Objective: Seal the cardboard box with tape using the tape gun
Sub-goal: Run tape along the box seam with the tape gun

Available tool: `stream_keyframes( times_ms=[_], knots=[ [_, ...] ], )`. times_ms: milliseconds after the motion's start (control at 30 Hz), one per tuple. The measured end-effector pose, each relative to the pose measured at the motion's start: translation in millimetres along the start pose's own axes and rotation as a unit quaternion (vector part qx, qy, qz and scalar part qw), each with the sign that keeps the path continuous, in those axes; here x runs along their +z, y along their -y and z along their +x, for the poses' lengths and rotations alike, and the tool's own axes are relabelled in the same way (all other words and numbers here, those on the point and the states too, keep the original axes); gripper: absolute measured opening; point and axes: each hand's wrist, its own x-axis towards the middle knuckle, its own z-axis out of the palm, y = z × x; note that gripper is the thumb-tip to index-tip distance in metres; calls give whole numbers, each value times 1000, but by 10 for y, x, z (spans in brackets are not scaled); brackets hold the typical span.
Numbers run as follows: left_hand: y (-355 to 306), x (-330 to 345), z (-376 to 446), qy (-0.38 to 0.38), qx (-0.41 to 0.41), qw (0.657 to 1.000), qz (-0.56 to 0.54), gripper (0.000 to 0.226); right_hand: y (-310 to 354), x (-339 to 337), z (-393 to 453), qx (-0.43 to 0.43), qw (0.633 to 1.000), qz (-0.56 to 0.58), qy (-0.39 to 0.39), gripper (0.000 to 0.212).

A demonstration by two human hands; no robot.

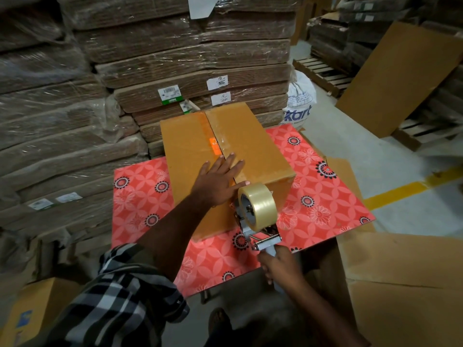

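Observation:
A brown cardboard box (253, 144) lies on a red floral table (140, 194), its two top flaps meeting in a centre seam with clear tape along it. My left hand (218, 180) presses flat on the near part of the seam, fingers straight and spread. My right hand (279, 267) grips the handle of the tape gun (260, 231), which carries a roll of clear tape (258, 205). The gun's head sits against the box's near face, just below the top edge.
Tall stacks of plastic-wrapped flat cartons (175, 58) rise behind and to the left of the table. A white printed sack (299, 101) stands at the back right. Loose cardboard sheets (398, 78) lean at the right, another open carton (406, 279) sits near right.

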Motion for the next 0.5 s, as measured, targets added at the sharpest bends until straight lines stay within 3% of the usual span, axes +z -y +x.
stream_keyframes(
  times_ms=[167,233,333,400,500],
  knots=[
    [-23,1,-6,9,-12,1000,-16,84,-234,3,-51,-17,1000,-5,-20,29],
    [-30,-5,5,9,-15,1000,-10,84,-233,-22,-111,-32,999,5,-19,16],
    [-40,11,-7,11,-16,1000,-9,83,-313,-60,-155,3,1000,-1,-9,34],
    [-39,6,-1,10,-16,1000,-10,82,-513,-115,-248,59,998,-7,-21,27],
    [-28,10,22,-1,-13,1000,-5,83,-832,-291,-394,52,993,-55,-87,14]
  ],
)
